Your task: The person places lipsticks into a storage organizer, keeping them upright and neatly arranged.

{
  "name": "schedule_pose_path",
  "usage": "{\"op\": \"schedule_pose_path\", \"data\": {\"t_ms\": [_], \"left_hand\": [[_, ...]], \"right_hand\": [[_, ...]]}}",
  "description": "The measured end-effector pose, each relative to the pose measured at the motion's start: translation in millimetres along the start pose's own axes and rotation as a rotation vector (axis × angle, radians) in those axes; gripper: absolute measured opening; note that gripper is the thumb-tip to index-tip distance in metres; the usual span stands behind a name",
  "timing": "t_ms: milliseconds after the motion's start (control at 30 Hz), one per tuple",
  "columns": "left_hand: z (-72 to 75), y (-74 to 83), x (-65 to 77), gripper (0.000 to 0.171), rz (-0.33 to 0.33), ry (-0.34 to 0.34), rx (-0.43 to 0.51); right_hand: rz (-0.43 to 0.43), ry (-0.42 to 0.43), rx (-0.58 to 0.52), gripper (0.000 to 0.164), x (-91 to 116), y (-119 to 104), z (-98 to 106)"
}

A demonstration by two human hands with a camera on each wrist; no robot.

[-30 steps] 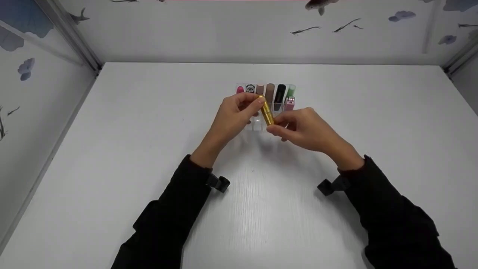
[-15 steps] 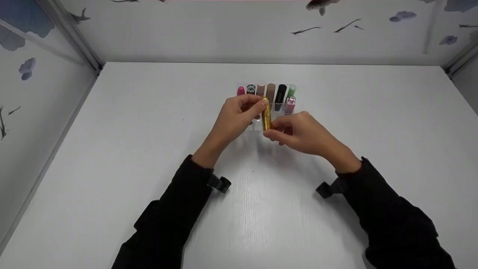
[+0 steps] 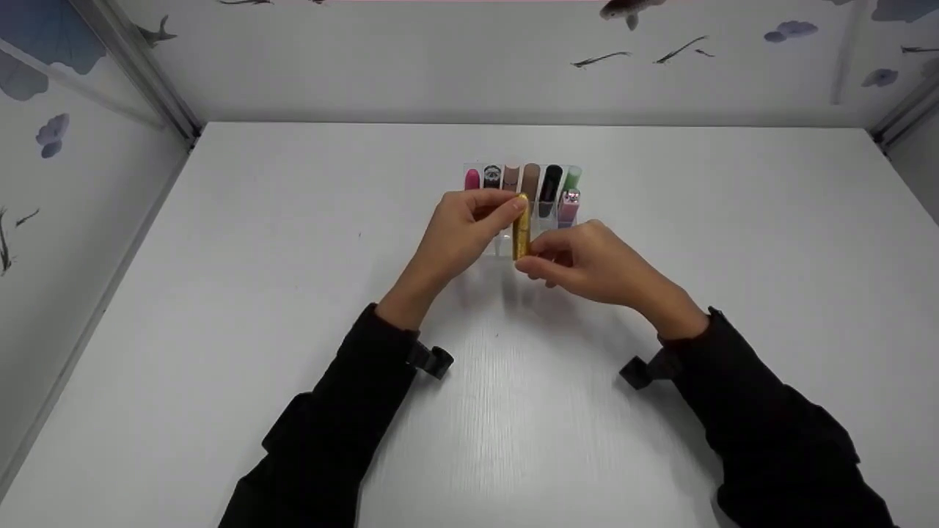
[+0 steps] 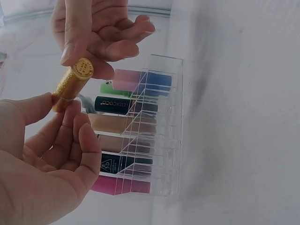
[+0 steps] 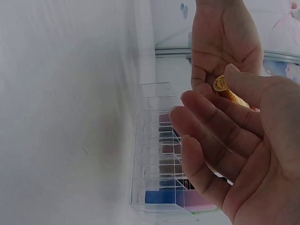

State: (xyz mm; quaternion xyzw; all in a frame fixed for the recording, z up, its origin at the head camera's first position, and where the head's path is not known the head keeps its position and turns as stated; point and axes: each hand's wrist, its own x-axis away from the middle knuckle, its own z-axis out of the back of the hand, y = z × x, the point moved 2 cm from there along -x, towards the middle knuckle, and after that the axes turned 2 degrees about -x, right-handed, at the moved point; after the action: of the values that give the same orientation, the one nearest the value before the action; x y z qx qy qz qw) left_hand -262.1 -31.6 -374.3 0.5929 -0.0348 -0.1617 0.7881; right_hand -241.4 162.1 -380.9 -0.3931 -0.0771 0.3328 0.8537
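Note:
A gold glittery lipstick tube (image 3: 521, 229) is held between both hands in front of a clear organizer (image 4: 176, 140). My left hand (image 3: 467, 224) pinches its upper end between thumb and fingers. Thumb and index finger of my right hand (image 3: 587, 262) pinch the lower end, whose round base (image 4: 83, 68) carries small stamped marks in the left wrist view. Behind the hands, the organizer holds several cosmetic tubes, among them a pink tube (image 3: 472, 178), a brown tube (image 3: 530, 180), a black tube (image 3: 550, 183) and a pink-and-blue tube (image 3: 569, 207). The hands hide part of the organizer.
The organizer stands on a white table (image 3: 484, 440) toward its far side. Beyond the table rises a white panel (image 3: 411, 66) with fish and plant prints, and another panel (image 3: 81, 191) borders the left. Black wrist mounts (image 3: 430, 359) sit at both cuffs.
The gold lipstick tube has turned from a slant to nearly upright in the head view. Both hands have shifted slightly toward the person, the right one also a little left.

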Motion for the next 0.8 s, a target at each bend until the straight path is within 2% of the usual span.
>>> {"op": "schedule_pose_path", "data": {"t_ms": [600, 800], "left_hand": [[1.2, 0.1, -0.1, 0.029, -0.006, 0.002, 0.004], [4.4, -0.9, -0.5, 0.028, -0.060, 0.024, 0.056]], "right_hand": [[-0.005, -0.010, -0.017, 0.027, -0.5, -0.3, 1.1], [0.004, 0.047, 0.011, 0.027, 0.7, 1.3, 7.2]]}}
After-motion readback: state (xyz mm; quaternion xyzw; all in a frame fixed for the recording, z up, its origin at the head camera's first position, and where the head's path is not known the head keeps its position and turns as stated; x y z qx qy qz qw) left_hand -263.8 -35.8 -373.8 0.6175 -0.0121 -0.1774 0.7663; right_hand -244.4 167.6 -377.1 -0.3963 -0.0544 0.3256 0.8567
